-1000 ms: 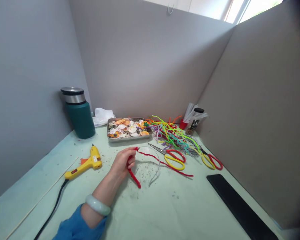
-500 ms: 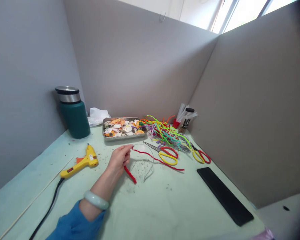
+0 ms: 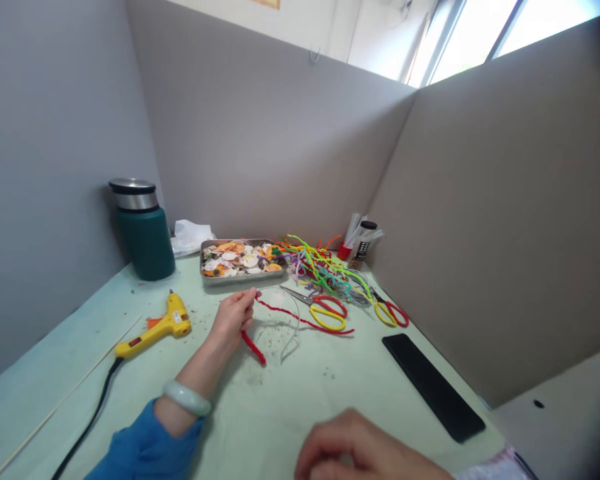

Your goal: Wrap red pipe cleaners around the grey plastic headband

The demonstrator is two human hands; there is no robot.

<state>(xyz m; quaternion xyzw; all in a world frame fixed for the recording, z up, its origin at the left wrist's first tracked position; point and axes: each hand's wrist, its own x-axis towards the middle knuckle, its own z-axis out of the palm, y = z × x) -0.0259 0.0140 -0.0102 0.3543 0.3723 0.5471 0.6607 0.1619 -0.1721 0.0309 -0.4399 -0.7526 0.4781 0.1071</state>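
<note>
My left hand point(image 3: 235, 317) is closed, pinching a thin metal headband point(image 3: 299, 320) together with a red pipe cleaner point(image 3: 293, 315). Below my fingers, one side of the band shows a thick red fuzzy covering point(image 3: 253, 349); the other side is bare metal. The pipe cleaner's loose length trails right from my fingertips, its far end by the scissors point(image 3: 330, 313) with red and yellow handles. My right hand point(image 3: 355, 447) is at the bottom edge, fingers loosely curled, a gap between thumb and forefinger. Nothing shows in it, and the frame cuts off part of it.
A metal tray point(image 3: 245, 280) of shells and colourful pipe cleaners point(image 3: 325, 267) lie at the back. A yellow glue gun point(image 3: 155, 330), a stick point(image 3: 75, 393) and a green flask point(image 3: 145, 240) are left. Second scissors point(image 3: 393, 313) and a black strip point(image 3: 433, 387) are right.
My right hand has come into view at the bottom. My left hand keeps its hold on the headband and red pipe cleaner. The view has shifted slightly.
</note>
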